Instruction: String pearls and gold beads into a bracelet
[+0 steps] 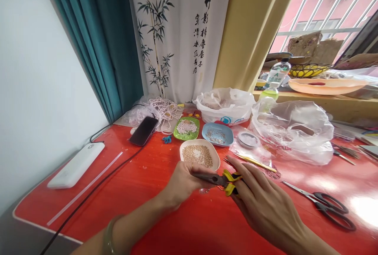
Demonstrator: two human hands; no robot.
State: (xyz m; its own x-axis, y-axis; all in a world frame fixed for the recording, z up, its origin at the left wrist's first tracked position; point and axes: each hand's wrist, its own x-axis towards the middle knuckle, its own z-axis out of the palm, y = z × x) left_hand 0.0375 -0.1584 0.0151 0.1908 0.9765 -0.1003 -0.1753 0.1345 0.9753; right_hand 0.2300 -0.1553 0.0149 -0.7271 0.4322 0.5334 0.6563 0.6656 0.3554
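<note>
My right hand point(262, 198) grips a pair of needle-nose pliers point(217, 179) with yellow and black handles. Their dark jaws point left and reach the fingers of my left hand point(184, 182). That hand is closed in a pinch around the jaw tips, and whatever small piece lies between its fingers is hidden. Just beyond both hands, a cream dish point(217, 156) holds many gold beads point(197, 154). Behind it stand a green dish point(186, 136) of pale pink beads point(187, 126) and a blue dish point(226, 140) with small metal findings point(215, 135).
Scissors point(327, 206) and yellow tweezers point(256, 162) lie to the right. A phone point(143, 131), a white power bank point(76, 164), a cable point(97, 188) and a clear strip point(85, 188) are at left. Bead strands point(167, 109) and plastic bags point(295, 129) point(224, 105) line the back.
</note>
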